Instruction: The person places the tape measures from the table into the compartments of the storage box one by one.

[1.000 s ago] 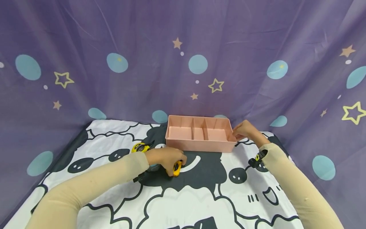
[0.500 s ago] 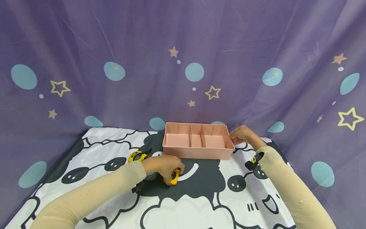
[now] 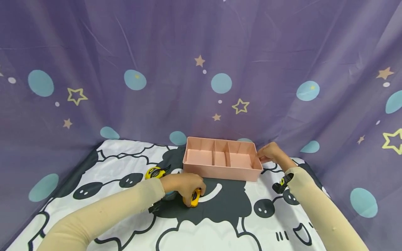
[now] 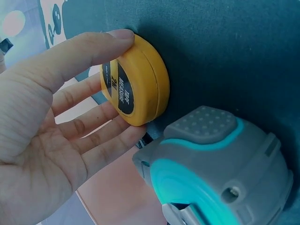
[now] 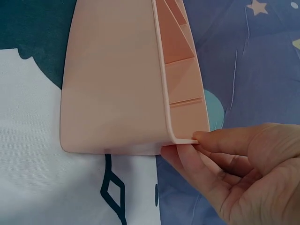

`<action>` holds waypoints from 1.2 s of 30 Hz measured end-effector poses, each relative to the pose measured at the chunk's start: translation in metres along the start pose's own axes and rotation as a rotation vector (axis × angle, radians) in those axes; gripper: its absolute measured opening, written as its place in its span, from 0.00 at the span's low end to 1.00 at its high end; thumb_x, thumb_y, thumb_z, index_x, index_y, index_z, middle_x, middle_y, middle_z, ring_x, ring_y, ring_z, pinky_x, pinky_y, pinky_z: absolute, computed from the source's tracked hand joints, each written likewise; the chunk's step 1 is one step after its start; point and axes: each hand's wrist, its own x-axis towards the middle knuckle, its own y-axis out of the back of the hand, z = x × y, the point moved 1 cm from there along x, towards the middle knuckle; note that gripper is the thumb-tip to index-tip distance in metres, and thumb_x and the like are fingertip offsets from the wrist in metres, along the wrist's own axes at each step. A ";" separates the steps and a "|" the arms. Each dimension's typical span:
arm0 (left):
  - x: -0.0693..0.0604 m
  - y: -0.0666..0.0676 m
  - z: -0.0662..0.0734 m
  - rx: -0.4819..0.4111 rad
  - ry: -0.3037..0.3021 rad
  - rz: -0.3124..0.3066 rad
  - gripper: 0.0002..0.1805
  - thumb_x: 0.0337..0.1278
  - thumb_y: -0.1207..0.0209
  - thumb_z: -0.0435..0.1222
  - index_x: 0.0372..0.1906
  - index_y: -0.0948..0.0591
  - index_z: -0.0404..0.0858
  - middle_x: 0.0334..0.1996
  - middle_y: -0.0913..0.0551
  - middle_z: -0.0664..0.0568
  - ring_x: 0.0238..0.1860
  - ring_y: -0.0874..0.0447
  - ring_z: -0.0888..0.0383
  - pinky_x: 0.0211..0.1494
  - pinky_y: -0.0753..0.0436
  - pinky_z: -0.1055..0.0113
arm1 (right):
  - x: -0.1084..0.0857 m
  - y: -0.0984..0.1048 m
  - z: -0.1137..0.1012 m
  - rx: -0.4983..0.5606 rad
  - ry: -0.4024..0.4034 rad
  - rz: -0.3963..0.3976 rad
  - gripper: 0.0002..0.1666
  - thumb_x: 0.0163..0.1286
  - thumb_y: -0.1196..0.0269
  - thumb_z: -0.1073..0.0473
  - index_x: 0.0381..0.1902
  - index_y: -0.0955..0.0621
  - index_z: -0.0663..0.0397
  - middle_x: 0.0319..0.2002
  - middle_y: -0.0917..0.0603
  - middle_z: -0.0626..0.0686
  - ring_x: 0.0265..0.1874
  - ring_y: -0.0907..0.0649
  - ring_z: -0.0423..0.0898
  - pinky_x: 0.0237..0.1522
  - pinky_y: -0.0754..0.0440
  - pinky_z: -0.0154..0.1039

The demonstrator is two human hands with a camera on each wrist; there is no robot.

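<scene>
My left hand (image 3: pixel 186 184) grips a small yellow tape measure (image 3: pixel 195 198) on the dark part of the cloth. In the left wrist view the thumb lies on the top edge of the yellow tape measure (image 4: pixel 147 84) and the fingers are behind and under it. Beside it sits a larger grey and turquoise tape measure (image 4: pixel 211 159), mostly hidden by the left hand in the head view. My right hand (image 3: pixel 270 152) pinches the right end wall of a pink box (image 3: pixel 221 172); the right wrist view shows thumb and fingers on the rim of that box (image 5: pixel 117 79). Its three compartments hold nothing.
A yellow and black tape measure (image 3: pixel 154 172) lies left of the left hand, near the forearm. The cloth (image 3: pixel 207 232) has black and white cartoon prints. A purple curtain (image 3: pixel 176 104) hangs directly behind the box.
The head view has shifted a little, moving everything in the picture. Both hands keep their holds, and neither the box nor the yellow tape measure has visibly moved on the cloth.
</scene>
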 end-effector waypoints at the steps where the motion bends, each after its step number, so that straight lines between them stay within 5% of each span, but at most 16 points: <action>1: 0.000 -0.001 0.000 -0.002 0.003 -0.003 0.27 0.33 0.16 0.38 0.46 0.14 0.48 0.39 0.20 0.60 0.38 0.26 0.66 0.43 0.21 0.74 | -0.001 -0.001 0.001 -0.006 -0.002 0.002 0.17 0.63 0.38 0.77 0.48 0.20 0.86 0.22 0.13 0.53 0.22 0.13 0.43 0.31 0.11 0.41; 21: 0.002 -0.005 -0.004 -0.006 -0.020 0.034 0.27 0.32 0.16 0.38 0.45 0.13 0.48 0.39 0.18 0.60 0.37 0.25 0.66 0.41 0.20 0.74 | -0.008 0.000 -0.005 -0.056 -0.030 -0.103 0.17 0.63 0.40 0.76 0.48 0.21 0.86 0.23 0.14 0.51 0.24 0.14 0.43 0.34 0.11 0.39; 36: -0.004 0.022 -0.002 -0.103 -0.078 0.023 0.27 0.36 0.19 0.34 0.49 0.13 0.40 0.40 0.14 0.58 0.37 0.24 0.63 0.41 0.20 0.74 | -0.008 0.000 -0.003 -0.044 -0.062 -0.108 0.21 0.65 0.40 0.75 0.54 0.24 0.86 0.24 0.15 0.50 0.25 0.15 0.41 0.35 0.12 0.37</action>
